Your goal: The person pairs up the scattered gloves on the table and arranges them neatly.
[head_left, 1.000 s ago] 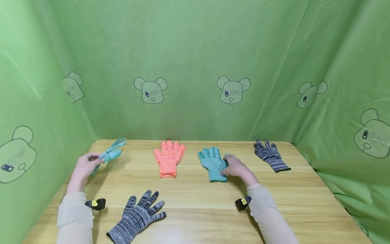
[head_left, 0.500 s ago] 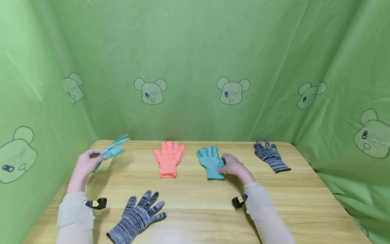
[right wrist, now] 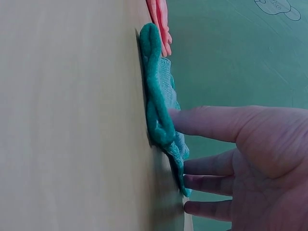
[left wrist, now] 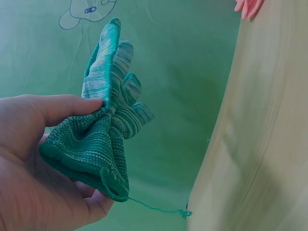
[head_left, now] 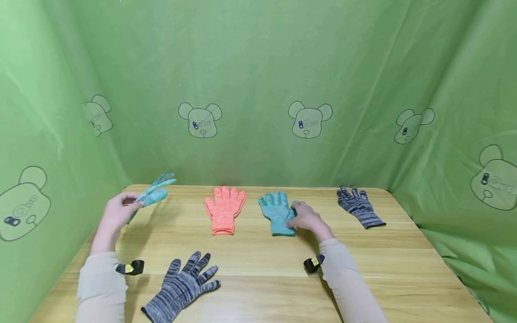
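Observation:
My left hand (head_left: 117, 211) pinches a teal knitted glove (head_left: 152, 196) between thumb and fingers, at the left of the table. In the left wrist view the glove is creased at the pinch, its cuff gapes downward and a loose thread trails from it. My right hand (head_left: 308, 216) lies against a second teal glove (head_left: 278, 211) spread flat right of centre. In the right wrist view the thumb is straight on this glove and the other fingertips are at its edge. An orange glove pair (head_left: 223, 211) lies flat between the two hands.
A grey-striped glove (head_left: 181, 285) lies at the front left of the wooden table (head_left: 258, 260); another striped glove (head_left: 359, 207) is at the back right. Green curtains (head_left: 254, 152) with bear-head prints stand round the back and sides.
My right hand has slid the flat teal glove a little left and away from me. My left hand has raised its teal glove slightly and moved a bit to the right.

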Motion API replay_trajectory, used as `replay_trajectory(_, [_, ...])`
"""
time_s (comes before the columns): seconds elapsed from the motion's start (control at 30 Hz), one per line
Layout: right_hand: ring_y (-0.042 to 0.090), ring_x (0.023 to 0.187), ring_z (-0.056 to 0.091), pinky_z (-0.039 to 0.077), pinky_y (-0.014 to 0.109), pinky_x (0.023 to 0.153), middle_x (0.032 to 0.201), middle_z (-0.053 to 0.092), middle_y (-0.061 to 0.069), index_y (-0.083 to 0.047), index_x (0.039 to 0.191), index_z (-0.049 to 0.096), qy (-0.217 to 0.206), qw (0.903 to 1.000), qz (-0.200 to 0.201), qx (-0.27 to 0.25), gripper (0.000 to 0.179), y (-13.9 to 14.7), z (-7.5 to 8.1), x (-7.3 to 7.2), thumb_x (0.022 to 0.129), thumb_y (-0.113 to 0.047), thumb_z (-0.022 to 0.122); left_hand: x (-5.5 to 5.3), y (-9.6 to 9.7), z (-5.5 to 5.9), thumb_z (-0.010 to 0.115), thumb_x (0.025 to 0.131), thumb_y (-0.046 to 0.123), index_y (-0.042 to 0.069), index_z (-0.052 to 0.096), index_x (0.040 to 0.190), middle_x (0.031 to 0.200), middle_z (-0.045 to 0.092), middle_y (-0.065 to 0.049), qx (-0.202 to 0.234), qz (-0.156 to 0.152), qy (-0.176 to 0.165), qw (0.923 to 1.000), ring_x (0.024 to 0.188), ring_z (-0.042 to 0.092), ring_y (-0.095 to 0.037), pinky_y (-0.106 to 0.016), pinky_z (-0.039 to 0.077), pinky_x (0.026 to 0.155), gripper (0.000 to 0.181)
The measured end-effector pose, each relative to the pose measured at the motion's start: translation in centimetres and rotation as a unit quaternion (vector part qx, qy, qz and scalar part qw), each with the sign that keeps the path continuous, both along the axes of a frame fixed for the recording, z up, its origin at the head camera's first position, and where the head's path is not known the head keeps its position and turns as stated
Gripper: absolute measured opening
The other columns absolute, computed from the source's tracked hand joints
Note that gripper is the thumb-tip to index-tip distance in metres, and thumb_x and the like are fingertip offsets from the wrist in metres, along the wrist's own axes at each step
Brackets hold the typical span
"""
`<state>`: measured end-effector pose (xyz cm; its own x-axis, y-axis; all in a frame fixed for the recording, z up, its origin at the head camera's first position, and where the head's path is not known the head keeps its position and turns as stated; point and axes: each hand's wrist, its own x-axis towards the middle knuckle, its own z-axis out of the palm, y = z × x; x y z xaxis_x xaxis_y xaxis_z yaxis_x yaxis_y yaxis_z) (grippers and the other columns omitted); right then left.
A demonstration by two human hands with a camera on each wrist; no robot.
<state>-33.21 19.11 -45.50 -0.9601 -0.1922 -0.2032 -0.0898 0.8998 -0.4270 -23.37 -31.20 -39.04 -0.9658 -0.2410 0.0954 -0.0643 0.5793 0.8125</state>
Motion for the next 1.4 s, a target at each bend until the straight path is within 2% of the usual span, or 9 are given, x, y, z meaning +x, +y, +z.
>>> replay_trajectory(0.3, [0.048, 0.139, 0.03, 0.027, 0.071, 0.107, 0.156, 0.028, 0.024, -0.001, 0.144, 0.043, -0.003, 1.0, -0.004, -0.002, 0.075, -0.1, -0.1, -0.1, 0.083, -0.032, 0.075, 0.0, 1.0, 0.5, 0.06, 0.094, 0.014, -0.007, 0.054, 0.126, 0.115, 0.06, -0.018, 0.0, 0.008, 0.026, 0.9996, 0.083, 0.048, 0.004, -0.013, 0.044, 0.071, 0.039])
replay_trajectory(0.63, [0.048, 0.138, 0.031, 0.027, 0.072, 0.105, 0.154, 0.03, 0.025, -0.001, 0.144, 0.043, 0.006, 0.9999, -0.003, 0.009, 0.075, -0.1, -0.3, -0.2, 0.084, -0.033, 0.074, 0.1, 2.2, 1.2, 0.061, 0.093, 0.014, -0.006, 0.057, 0.123, 0.11, 0.06, -0.016, -0.005, 0.009, 0.048, 0.9988, 0.08, 0.048, 0.004, -0.015, 0.045, 0.069, 0.037])
replay_trajectory(0.77, [0.048, 0.138, 0.032, 0.025, 0.074, 0.106, 0.154, 0.031, 0.026, 0.0, 0.144, 0.042, 0.013, 0.9999, 0.002, 0.005, 0.075, -0.2, -0.2, -0.1, 0.084, -0.033, 0.074, 0.0, 2.7, 1.5, 0.063, 0.092, 0.012, -0.007, 0.059, 0.12, 0.106, 0.06, -0.013, -0.006, 0.002, 0.065, 0.9979, 0.079, 0.048, 0.004, -0.014, 0.045, 0.068, 0.034])
replay_trajectory(0.9, [0.049, 0.137, 0.033, 0.025, 0.075, 0.106, 0.152, 0.033, 0.027, 0.001, 0.143, 0.042, 0.017, 0.9998, 0.008, -0.001, 0.075, -0.3, 0.0, 0.0, 0.084, -0.033, 0.074, -0.1, 3.3, 1.7, 0.063, 0.092, 0.01, -0.009, 0.06, 0.117, 0.105, 0.06, -0.016, -0.002, -0.005, 0.078, 0.9969, 0.076, 0.048, 0.004, -0.014, 0.045, 0.066, 0.032])
replay_trajectory(1.1, [0.048, 0.137, 0.033, 0.029, 0.07, 0.109, 0.15, 0.034, 0.028, 0.002, 0.143, 0.042, 0.014, 0.9995, 0.016, -0.021, 0.075, -0.1, 0.0, 0.0, 0.085, -0.032, 0.074, -0.1, 4.3, 1.9, 0.062, 0.093, 0.012, -0.007, 0.059, 0.118, 0.104, 0.061, -0.017, 0.007, -0.011, 0.067, 0.9976, 0.077, 0.049, 0.001, -0.017, 0.046, 0.066, 0.032])
replay_trajectory(1.23, [0.048, 0.137, 0.034, 0.033, 0.063, 0.11, 0.149, 0.035, 0.029, 0.003, 0.143, 0.041, 0.012, 0.9991, 0.02, -0.037, 0.075, 0.0, 0.2, 0.1, 0.085, -0.03, 0.074, 0.0, 4.9, 2.0, 0.061, 0.094, 0.012, -0.007, 0.058, 0.121, 0.11, 0.061, -0.019, 0.014, -0.017, 0.063, 0.9977, 0.082, 0.05, -0.001, -0.016, 0.046, 0.068, 0.033])
replay_trajectory(1.4, [0.048, 0.136, 0.035, 0.033, 0.062, 0.111, 0.148, 0.036, 0.029, 0.004, 0.144, 0.04, 0.008, 0.9987, 0.018, -0.047, 0.076, 0.0, 0.6, 0.3, 0.085, -0.029, 0.074, -0.1, 5.7, 2.3, 0.06, 0.094, 0.012, -0.007, 0.057, 0.122, 0.115, 0.06, -0.021, 0.016, -0.027, 0.059, 0.9978, 0.087, 0.052, -0.007, -0.015, 0.046, 0.071, 0.034])
